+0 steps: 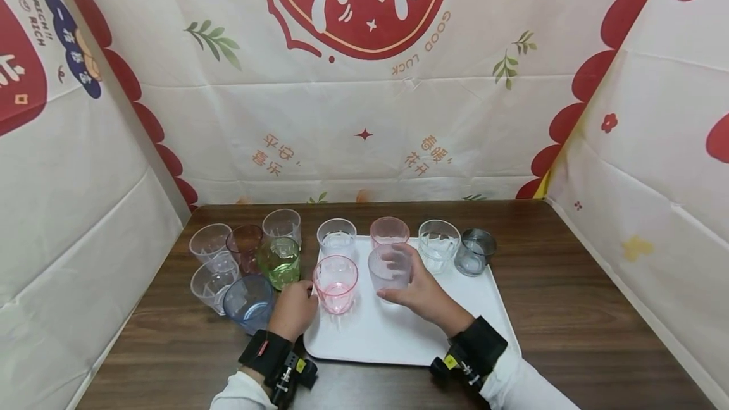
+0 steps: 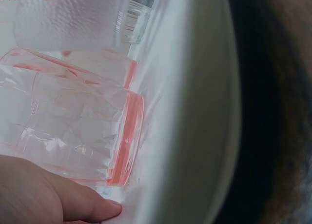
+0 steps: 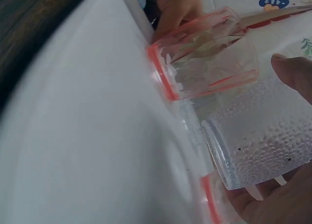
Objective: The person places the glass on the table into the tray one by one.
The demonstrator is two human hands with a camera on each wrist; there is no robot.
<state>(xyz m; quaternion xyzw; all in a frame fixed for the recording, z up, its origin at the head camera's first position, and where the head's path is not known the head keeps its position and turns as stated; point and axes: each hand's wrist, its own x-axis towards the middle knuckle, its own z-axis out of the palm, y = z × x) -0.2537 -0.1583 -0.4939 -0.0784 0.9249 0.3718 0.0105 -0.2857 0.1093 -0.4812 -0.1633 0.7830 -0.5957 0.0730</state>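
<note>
My right hand holds a clear glass with a pebbled surface over the white tray, thumb on the near side and fingers around the far side. In the right wrist view, this pebbled glass is slightly tilted beside a pink-rimmed glass. That faceted pink glass stands upright at the tray's left front. My left hand is at the tray's left edge, gripping it; a digit lies close to the pink glass's base in the left wrist view. Its other fingers are mostly hidden.
Along the tray's back stand a clear glass, a pink glass, another clear glass and a grey glass. Left of the tray, several glasses crowd together, including a green one and a blue one. Printed cloth walls surround the table.
</note>
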